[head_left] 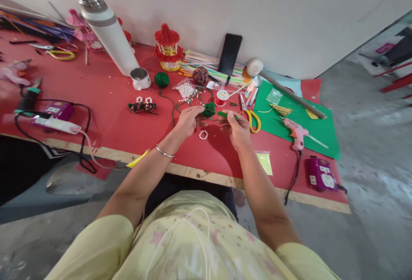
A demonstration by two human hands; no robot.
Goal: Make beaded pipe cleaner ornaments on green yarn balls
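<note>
My left hand (189, 120) pinches a small dark green yarn piece (210, 109) above the red table. In my right hand (238, 129) is a crochet hook with a green handle (222, 113), its thin shaft pointing left to the yarn piece. A strand of dark green yarn runs from a green yarn ball (161, 80) toward my left hand. Just below the hands lies a ring of white beads (203, 135). Yellow-handled scissors (254, 120) rest right behind my right hand, and a red thread spool (222, 97) stands beyond the yarn piece.
A white bottle (109, 35), a steel cup (140, 78) and a red paper lantern (168, 48) stand at the back. A bag of white beads (186, 90) lies mid-table. On the right are a green sheet (326, 132), a pink glue gun (296, 132) and a purple power socket (322, 173).
</note>
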